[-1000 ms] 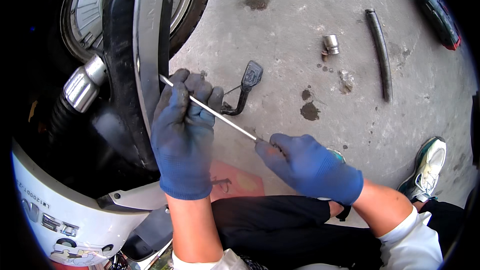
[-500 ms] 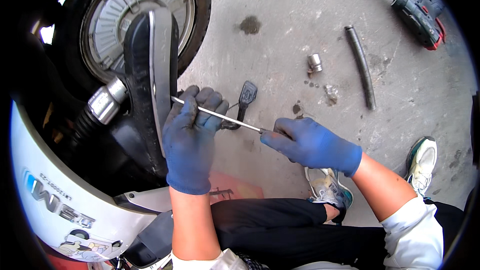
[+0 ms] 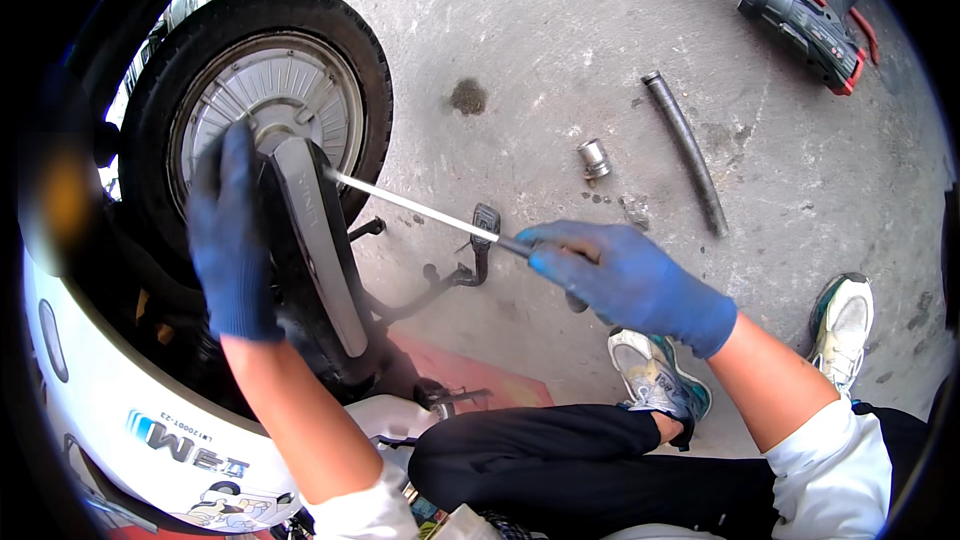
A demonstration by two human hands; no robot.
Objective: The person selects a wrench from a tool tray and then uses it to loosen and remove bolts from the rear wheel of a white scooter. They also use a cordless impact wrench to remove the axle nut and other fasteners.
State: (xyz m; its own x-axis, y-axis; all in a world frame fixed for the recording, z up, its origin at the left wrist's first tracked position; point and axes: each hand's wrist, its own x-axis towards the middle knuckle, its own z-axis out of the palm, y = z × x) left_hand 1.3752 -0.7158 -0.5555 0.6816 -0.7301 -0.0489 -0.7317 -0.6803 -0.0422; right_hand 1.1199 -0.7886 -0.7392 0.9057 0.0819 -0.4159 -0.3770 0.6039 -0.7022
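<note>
My right hand point(image 3: 635, 275), in a blue work glove with dark fingers, is closed around the dark handle of a screwdriver point(image 3: 415, 207). Its long shiny shaft points left, and the tip is at the right edge of a grey-and-black swingarm cover point(image 3: 318, 240) on a scooter. On the cover's left side lies my left hand point(image 3: 235, 250), gloved alike, its fingers stretched toward the wheel hub and holding no tool. Whether its palm presses on the cover is hidden. Beyond the cover is the scooter's wheel point(image 3: 376, 105) with a silver hub.
A stand with a black foot pad point(image 3: 485, 220) juts out beside the cover. On the concrete floor lie a metal socket point(image 3: 594, 158), a dark tube point(image 3: 688, 155) and a cordless power wrench point(image 3: 805, 25). The scooter's white body panel point(image 3: 110, 380) fills the lower left.
My left hand has left the screwdriver shaft and moved left across the cover, its fingers straightened. My right hand still grips the screwdriver, tip nearer the hub. The view has shifted.
</note>
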